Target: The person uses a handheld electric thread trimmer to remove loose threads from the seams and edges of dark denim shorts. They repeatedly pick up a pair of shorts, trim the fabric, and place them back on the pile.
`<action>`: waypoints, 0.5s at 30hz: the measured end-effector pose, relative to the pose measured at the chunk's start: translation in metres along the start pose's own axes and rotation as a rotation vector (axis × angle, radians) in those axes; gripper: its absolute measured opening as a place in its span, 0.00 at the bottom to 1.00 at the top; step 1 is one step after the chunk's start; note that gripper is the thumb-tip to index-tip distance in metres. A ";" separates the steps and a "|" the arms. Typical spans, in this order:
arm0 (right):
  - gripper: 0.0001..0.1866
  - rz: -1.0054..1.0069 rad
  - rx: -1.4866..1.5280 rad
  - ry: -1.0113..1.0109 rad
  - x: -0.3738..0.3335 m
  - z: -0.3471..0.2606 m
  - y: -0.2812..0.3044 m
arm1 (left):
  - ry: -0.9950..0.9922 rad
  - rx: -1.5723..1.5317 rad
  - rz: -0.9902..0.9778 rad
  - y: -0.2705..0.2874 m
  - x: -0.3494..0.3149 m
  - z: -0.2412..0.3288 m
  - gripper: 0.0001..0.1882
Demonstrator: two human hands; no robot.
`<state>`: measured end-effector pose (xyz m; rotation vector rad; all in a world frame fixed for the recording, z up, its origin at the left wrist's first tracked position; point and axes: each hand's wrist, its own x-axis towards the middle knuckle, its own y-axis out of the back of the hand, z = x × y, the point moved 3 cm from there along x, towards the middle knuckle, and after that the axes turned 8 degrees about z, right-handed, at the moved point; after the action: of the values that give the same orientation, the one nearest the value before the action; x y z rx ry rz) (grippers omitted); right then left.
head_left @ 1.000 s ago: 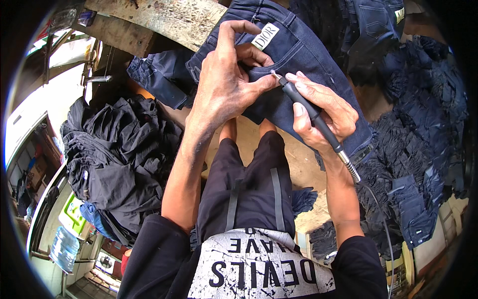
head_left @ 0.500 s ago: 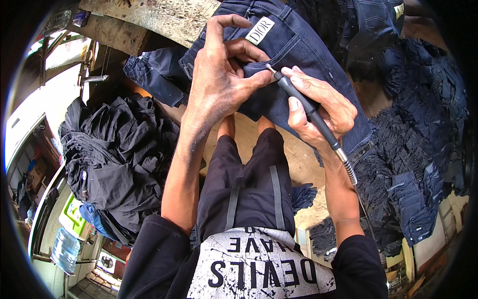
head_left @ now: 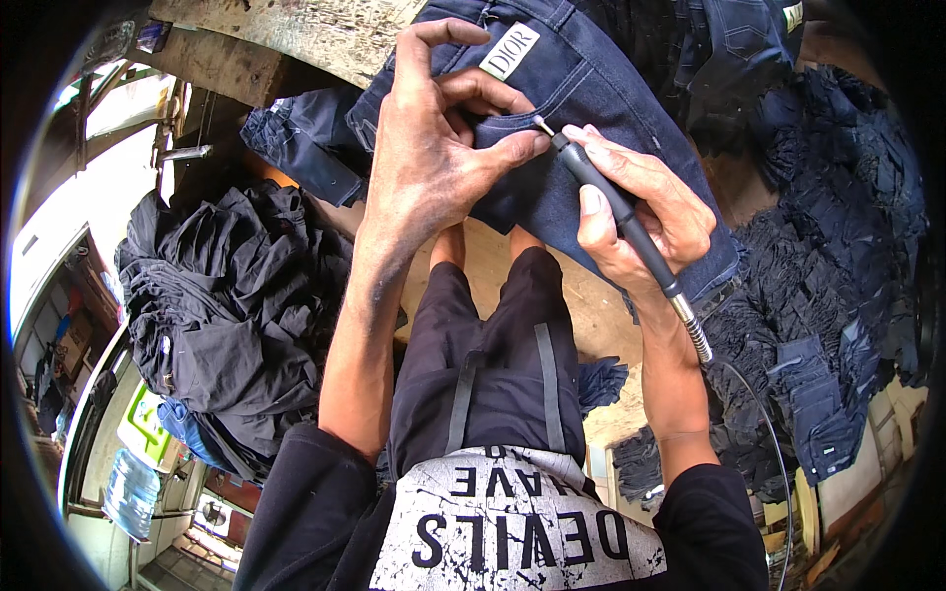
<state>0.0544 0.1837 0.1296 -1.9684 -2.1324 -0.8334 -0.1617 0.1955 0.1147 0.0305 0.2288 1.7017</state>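
Note:
A dark blue denim garment [head_left: 641, 118] with pale stitching and a cream label [head_left: 510, 51] hangs before me at the top. My left hand [head_left: 419, 163] pinches the edge of its pocket [head_left: 507, 125] between thumb and forefinger, the other fingers curled. In my right hand [head_left: 655, 212] is a black pen-shaped rotary tool [head_left: 616, 202], held like a pencil. Its thin metal tip [head_left: 541, 122] meets or nearly meets the stitched pocket edge, close to my left fingertips. A spring sleeve and a thin cable [head_left: 764, 414] trail from the tool's back end.
A weathered wooden board [head_left: 305, 34] lies at the top left. Black cloth [head_left: 232, 315] is heaped at left, and dark denim garments [head_left: 788, 286] are piled at right. Another denim piece [head_left: 305, 148] sits beyond my left wrist. A green plastic item [head_left: 145, 426] is at lower left.
My right hand and the tool have shifted slightly right and down. The cable now bows out to the right. My left hand has moved a little left, still pinching the pocket edge.

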 end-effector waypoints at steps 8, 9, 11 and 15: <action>0.16 0.008 -0.017 -0.013 0.000 -0.003 0.005 | -0.030 0.050 0.001 -0.003 -0.002 0.004 0.45; 0.16 0.007 -0.017 -0.024 -0.002 -0.006 0.007 | -0.003 0.037 0.000 -0.003 -0.006 0.006 0.45; 0.16 0.016 -0.019 -0.023 -0.004 -0.007 0.009 | 0.014 0.014 -0.001 -0.003 -0.008 0.008 0.45; 0.16 0.045 -0.014 -0.028 -0.005 -0.003 0.007 | 0.026 0.010 -0.002 -0.003 -0.007 0.006 0.45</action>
<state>0.0607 0.1777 0.1324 -2.0384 -2.0949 -0.8199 -0.1567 0.1896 0.1213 0.0156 0.2564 1.6999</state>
